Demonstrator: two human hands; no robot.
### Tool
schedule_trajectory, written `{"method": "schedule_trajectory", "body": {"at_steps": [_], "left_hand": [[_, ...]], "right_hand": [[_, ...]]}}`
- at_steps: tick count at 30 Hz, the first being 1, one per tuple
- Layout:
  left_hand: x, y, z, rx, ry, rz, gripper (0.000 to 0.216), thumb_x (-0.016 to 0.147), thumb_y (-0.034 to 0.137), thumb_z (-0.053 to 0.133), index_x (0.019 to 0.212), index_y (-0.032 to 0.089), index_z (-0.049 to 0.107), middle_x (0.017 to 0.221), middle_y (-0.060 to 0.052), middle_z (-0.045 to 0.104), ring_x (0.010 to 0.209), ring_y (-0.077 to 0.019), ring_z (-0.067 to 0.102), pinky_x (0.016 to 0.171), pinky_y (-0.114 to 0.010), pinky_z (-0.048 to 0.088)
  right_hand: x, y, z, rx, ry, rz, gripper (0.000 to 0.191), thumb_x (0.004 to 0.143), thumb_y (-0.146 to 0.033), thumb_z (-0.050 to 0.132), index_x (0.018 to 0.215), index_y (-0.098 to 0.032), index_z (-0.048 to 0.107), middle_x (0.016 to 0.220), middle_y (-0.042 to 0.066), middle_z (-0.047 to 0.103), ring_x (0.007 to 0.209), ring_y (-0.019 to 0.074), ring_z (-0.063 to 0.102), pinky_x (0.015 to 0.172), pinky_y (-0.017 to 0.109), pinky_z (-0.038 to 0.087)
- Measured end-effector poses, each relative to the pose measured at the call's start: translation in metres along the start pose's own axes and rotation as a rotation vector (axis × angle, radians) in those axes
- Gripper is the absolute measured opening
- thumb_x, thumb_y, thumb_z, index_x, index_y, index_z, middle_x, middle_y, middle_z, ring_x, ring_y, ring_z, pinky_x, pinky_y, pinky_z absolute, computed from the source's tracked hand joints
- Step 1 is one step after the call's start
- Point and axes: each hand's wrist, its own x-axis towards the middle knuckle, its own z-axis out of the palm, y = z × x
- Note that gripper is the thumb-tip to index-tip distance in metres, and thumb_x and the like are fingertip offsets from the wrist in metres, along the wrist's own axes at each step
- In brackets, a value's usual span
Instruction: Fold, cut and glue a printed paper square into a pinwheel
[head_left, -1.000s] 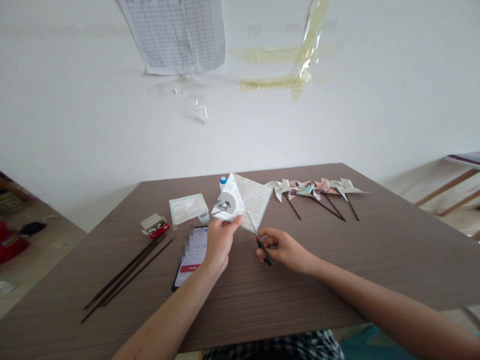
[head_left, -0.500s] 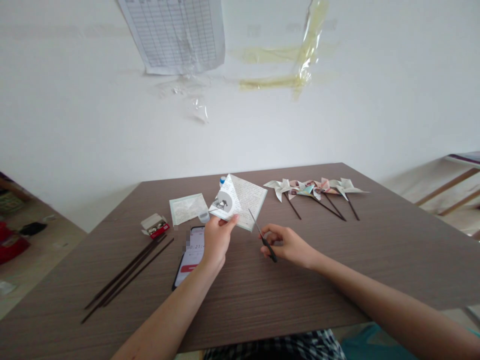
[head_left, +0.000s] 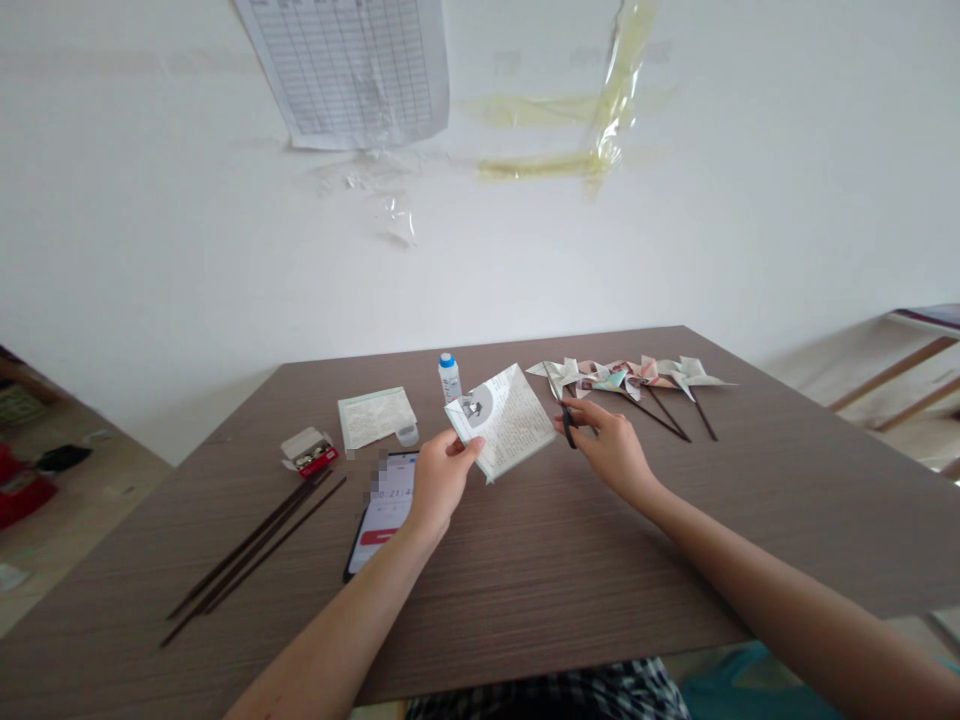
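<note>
Between thumb and fingers, my left hand [head_left: 442, 480] pinches a square printed paper [head_left: 514, 425] by its lower left edge, held above the table. The sheet shows creases and a round grey picture near its left corner. My right hand [head_left: 611, 440] grips black-handled scissors [head_left: 568, 425] just right of the paper, blades pointing up and away. The scissors look apart from the sheet. Behind the paper stands a small white bottle with a blue cap [head_left: 448, 377], partly covered by it. Several paper pinwheels [head_left: 622, 376] on dark sticks lie beyond my right hand.
Left on the table [head_left: 525, 600] are dark sticks [head_left: 247, 550], a small red-and-white box [head_left: 311, 455] of metal pieces, a phone [head_left: 379, 515] partly under my left forearm, and more printed paper [head_left: 375, 417] with a small clear cap-like piece [head_left: 407, 434]. A white wall [head_left: 187, 230] rises behind.
The paper has turned and shifted right and slightly nearer, uncovering more of the bottle. My right hand with the scissors has moved right and farther from me, away from the sheet.
</note>
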Motion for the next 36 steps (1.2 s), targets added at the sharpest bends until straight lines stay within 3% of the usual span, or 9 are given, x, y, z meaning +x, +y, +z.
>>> {"method": "schedule_trajectory", "body": {"at_steps": [6, 15, 22, 30, 36], "left_hand": [[-0.001, -0.001, 0.000, 0.060, -0.040, 0.003, 0.026, 0.078, 0.047, 0.082, 0.082, 0.022, 0.086, 0.088, -0.010, 0.090, 0.085, -0.0330, 0.081, 0.077, -0.037, 0.051], [-0.002, -0.001, 0.000, 0.120, -0.081, 0.011, 0.033, 0.077, 0.055, 0.080, 0.065, 0.025, 0.074, 0.070, -0.005, 0.079, 0.070, -0.0248, 0.065, 0.068, -0.033, 0.039], [0.000, -0.002, 0.000, 0.165, -0.076, 0.038, 0.035, 0.081, 0.055, 0.073, 0.064, 0.025, 0.069, 0.070, -0.004, 0.077, 0.072, -0.0250, 0.066, 0.071, -0.034, 0.040], [0.000, 0.002, 0.003, 0.021, -0.039, -0.012, 0.039, 0.079, 0.062, 0.079, 0.084, 0.024, 0.081, 0.093, -0.012, 0.089, 0.095, -0.0344, 0.080, 0.084, -0.040, 0.053], [-0.005, 0.005, 0.005, -0.149, -0.116, -0.092, 0.046, 0.068, 0.057, 0.099, 0.094, 0.022, 0.083, 0.107, -0.015, 0.092, 0.106, -0.0367, 0.084, 0.095, -0.042, 0.059]], "right_hand": [[-0.004, -0.002, 0.005, 0.066, -0.055, 0.020, 0.042, 0.091, -0.035, 0.077, 0.132, -0.027, 0.083, 0.106, 0.008, 0.091, 0.114, 0.0369, 0.085, 0.112, 0.057, 0.056], [-0.008, -0.004, 0.007, -0.018, -0.056, -0.066, 0.038, 0.085, -0.031, 0.076, 0.121, -0.029, 0.088, 0.092, 0.003, 0.082, 0.095, 0.0292, 0.078, 0.109, 0.051, 0.054], [-0.007, 0.004, 0.014, 0.143, -0.082, -0.016, 0.041, 0.075, -0.035, 0.074, 0.113, -0.025, 0.086, 0.077, -0.002, 0.069, 0.080, 0.0233, 0.069, 0.096, 0.044, 0.054], [-0.006, 0.003, 0.020, 0.403, -0.104, 0.123, 0.046, 0.070, -0.043, 0.084, 0.111, -0.022, 0.079, 0.068, -0.006, 0.060, 0.067, 0.0187, 0.056, 0.072, 0.036, 0.046], [-0.004, -0.003, 0.020, 0.570, 0.013, 0.204, 0.054, 0.064, -0.045, 0.093, 0.109, -0.022, 0.075, 0.064, -0.007, 0.060, 0.063, 0.0172, 0.053, 0.066, 0.033, 0.044]]}}
